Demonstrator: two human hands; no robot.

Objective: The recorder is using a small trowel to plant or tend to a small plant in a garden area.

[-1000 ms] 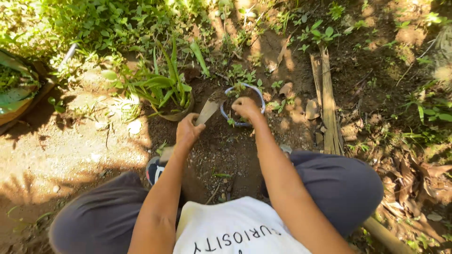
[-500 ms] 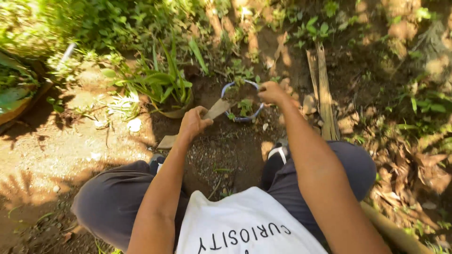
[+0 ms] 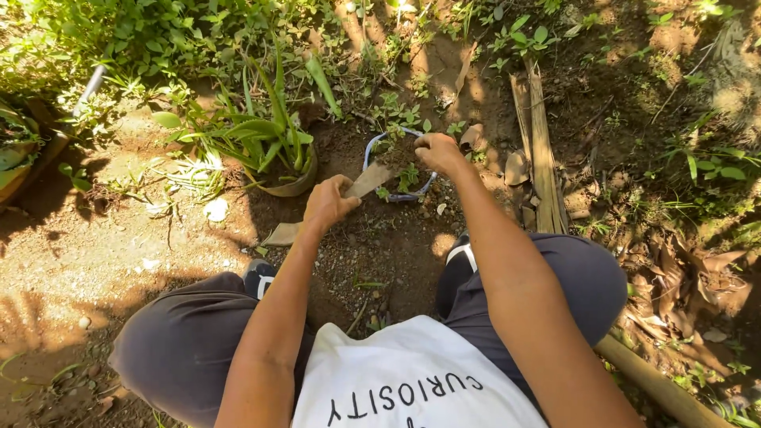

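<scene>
- The left hand (image 3: 329, 204) is closed round the handle end of a flat trowel (image 3: 371, 179), whose pale blade points up and to the right, its long axis slanting toward the small pot (image 3: 379, 152).
- The blade tip lies at the near-left rim of that blue-rimmed pot, touching it or just over it (the exact contact is too small to tell).
- The right hand (image 3: 437, 152) sits on the pot's far-right side, fingers curled down onto the soil and the small green seedlings (image 3: 408, 176) inside; whether it grips a stem or only presses the soil I cannot tell.
- So the pot lies between the two hands, straight ahead of the crouching person, on bare dark ground (image 3: 380, 246) in front of the knees.
- The right hand is the nearer one to the pot's middle; the left reaches it only through the trowel.
- Just left of the pot stands a larger brown pot (image 3: 295, 184) holding a long-leaved plant, near the left hand but apart from it.
- To the right, bamboo strips (image 3: 541, 150) lie lengthwise on the ground, well apart from both hands.
</scene>
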